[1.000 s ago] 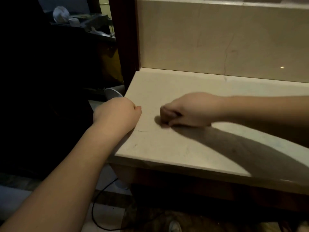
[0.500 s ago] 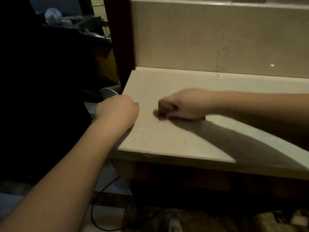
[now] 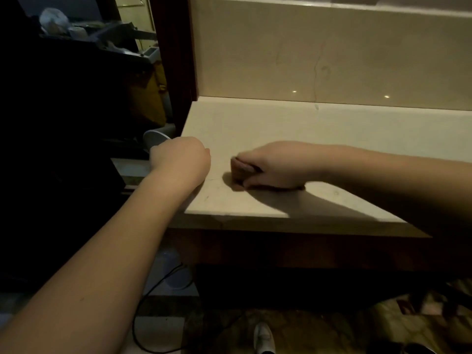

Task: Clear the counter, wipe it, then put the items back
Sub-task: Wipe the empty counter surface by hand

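Counter (image 3: 293, 129) pale stone, running rightward from a dark wooden post (image 3: 176, 60), stone backsplash (image 3: 306, 52) behind. Left hand (image 3: 181, 159) at the counter's left edge, back of the hand up, fingers curled down over the edge and hidden; cannot tell whether anything sits in that grip. Right hand (image 3: 270, 166) knuckles-down on the counter near its left end, fingers curled tight around something dark, only a sliver showing at the fingertips; too little visible to name. Near each other, not touching. Long arm shadow across the counter's front part. Just left of the left hand, below counter level, a white round rim (image 3: 154, 137). Down on the floor, a black cable (image 3: 143, 325) looping and a white shoe toe (image 3: 264, 337). Dark clutter (image 3: 84, 31) at far left, indistinct.
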